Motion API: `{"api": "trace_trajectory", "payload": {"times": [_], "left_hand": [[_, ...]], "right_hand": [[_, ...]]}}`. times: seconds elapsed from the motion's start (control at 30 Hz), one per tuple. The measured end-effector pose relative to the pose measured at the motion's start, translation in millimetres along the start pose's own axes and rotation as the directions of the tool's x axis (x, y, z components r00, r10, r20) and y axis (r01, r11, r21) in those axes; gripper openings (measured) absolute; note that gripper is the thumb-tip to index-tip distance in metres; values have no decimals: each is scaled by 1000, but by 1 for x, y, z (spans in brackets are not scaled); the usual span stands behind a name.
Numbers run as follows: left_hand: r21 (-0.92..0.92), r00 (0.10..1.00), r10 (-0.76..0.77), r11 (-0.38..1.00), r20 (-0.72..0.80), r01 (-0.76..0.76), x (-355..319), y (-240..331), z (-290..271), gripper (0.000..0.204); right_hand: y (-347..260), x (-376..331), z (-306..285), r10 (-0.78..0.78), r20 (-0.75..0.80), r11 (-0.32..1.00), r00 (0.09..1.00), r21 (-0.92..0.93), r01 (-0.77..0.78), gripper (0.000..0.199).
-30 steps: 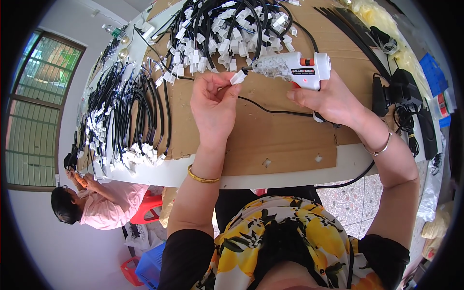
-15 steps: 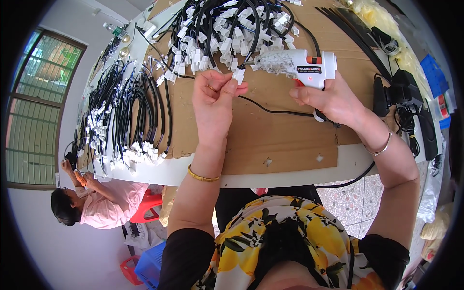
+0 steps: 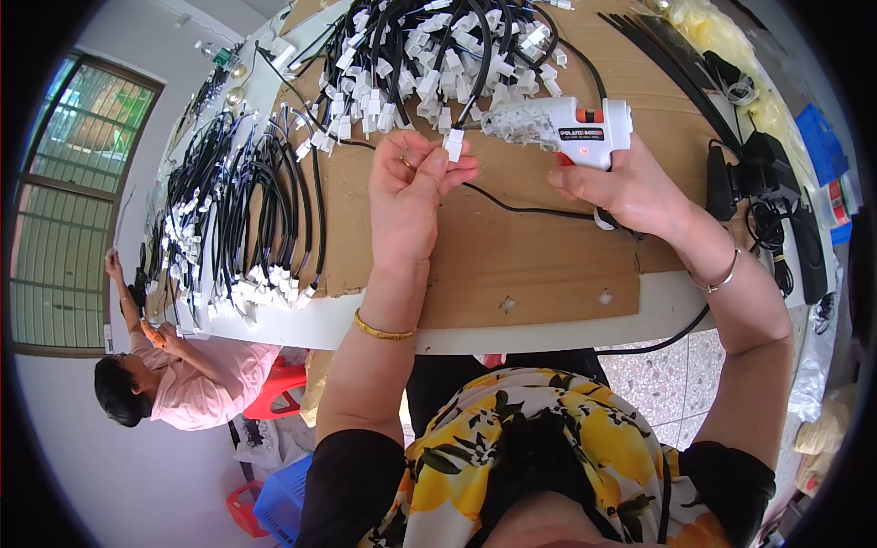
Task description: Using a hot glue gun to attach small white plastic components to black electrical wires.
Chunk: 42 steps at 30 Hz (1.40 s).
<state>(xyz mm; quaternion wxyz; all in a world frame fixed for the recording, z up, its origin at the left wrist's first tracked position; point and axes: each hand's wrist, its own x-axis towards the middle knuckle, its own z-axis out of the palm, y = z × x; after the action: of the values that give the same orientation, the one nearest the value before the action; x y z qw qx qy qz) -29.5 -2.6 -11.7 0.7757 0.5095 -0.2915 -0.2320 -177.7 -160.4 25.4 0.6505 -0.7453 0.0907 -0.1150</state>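
Note:
Between the thumb and fingers of my left hand point(image 3: 411, 178) is a white plastic connector point(image 3: 453, 146) on the end of a black sleeved cable point(image 3: 480, 59). My right hand point(image 3: 626, 183) is wrapped round the grip of a white hot glue gun point(image 3: 594, 137) with a red trigger and a clouded, glue-smeared front. Its nozzle points left and lies close to the cable end of the connector; whether it touches cannot be told. Just beyond both hands lies a big heap of black cables with white connectors point(image 3: 429, 78).
Brown cardboard point(image 3: 530, 265) covers much of the white table point(image 3: 457, 342). More bundled cables point(image 3: 265, 210) lie to the left. Black tubes point(image 3: 676, 82) and a black adapter point(image 3: 767, 169) lie at right. The gun's black cord point(image 3: 667, 342) hangs over the edge. A co-worker point(image 3: 183, 384) sits at far left.
The connector and my left fingers have shifted slightly to the right. The glue gun has moved a touch to the left. At far left, the co-worker has raised one hand.

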Motion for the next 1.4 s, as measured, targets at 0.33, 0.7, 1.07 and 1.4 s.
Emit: {"api": "trace_trajectory", "payload": {"times": [0.33,0.7,1.07,1.4], "left_hand": [[-169,995,-88,981,40,93,1,-2,-8,11],[-242,977,-170,950,127,197,0,-2,-12,12],[-325,957,-214,907,198,270,0,-4,-19,13],[-346,961,-219,900,168,266,0,-2,-18,15]], "right_hand": [[-2,0,0,-32,-26,999,999,-3,32,12],[1,0,0,-7,-12,1000,1000,20,8,14],[4,1,0,4,12,999,1000,45,-5,14],[7,3,-5,3,-29,999,1000,44,-1,11]]}}
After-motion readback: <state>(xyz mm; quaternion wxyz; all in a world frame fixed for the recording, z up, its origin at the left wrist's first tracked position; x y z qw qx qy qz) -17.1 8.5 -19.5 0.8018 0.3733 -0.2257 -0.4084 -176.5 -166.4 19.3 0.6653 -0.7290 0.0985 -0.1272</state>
